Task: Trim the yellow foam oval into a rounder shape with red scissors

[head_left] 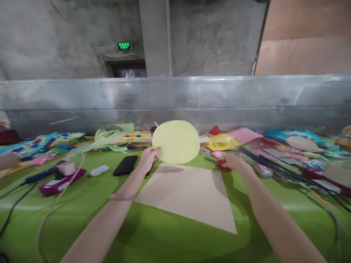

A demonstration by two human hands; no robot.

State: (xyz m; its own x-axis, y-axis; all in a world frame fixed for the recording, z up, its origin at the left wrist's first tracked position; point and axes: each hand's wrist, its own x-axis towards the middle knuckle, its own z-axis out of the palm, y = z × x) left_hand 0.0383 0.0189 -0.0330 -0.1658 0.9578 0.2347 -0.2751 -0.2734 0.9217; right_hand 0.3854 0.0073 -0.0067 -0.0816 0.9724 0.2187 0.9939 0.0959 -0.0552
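My left hand pinches the left edge of a pale yellow round piece of paper, which is held up above the table. Below it, a large pale pink sheet of paper lies flat on the green tabletop. My right hand is closed on the red handle of a pair of scissors, just beyond the right corner of the sheet. The blades point left, toward the paper circle, and look low over the table. A bracelet circles my left wrist.
On the left are a black phone, a white earphone case and a purple power strip with cables. Coloured paper scraps line the back, before a perforated metal panel. Black cables run along the right. Another person's hand shows at far left.
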